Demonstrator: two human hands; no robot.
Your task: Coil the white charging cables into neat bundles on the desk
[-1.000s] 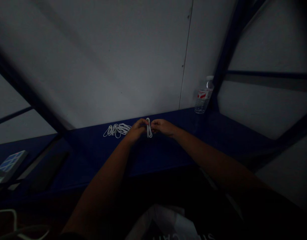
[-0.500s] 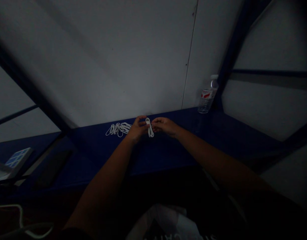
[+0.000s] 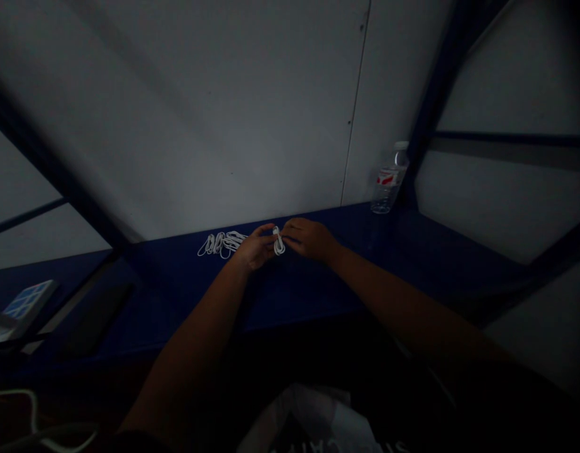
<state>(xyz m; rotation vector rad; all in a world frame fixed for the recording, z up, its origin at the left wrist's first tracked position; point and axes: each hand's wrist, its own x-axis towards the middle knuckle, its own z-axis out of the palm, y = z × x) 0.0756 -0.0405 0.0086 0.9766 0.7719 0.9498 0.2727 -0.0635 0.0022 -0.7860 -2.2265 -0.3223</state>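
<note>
A small folded bundle of white cable (image 3: pixel 279 244) is held upright between my two hands over the blue surface (image 3: pixel 309 283). My left hand (image 3: pixel 256 248) grips the bundle from its left side with thumb and fingers. On the other side my right hand (image 3: pixel 306 238) pinches at the bundle's upper part, its fingers bent. More coiled white cables (image 3: pixel 221 243) lie on the blue surface just left of my left hand, partly hidden by it.
A clear plastic bottle (image 3: pixel 387 182) with a white cap stands at the back right against the wall. A dark flat object (image 3: pixel 96 319) lies at the left, beside a box with blue squares (image 3: pixel 28 302). A white cable (image 3: pixel 34 409) hangs at the lower left.
My right hand has turned and closed in over the top of the bundle. The held bundle sits slightly further left, and the whole view has shifted a little.
</note>
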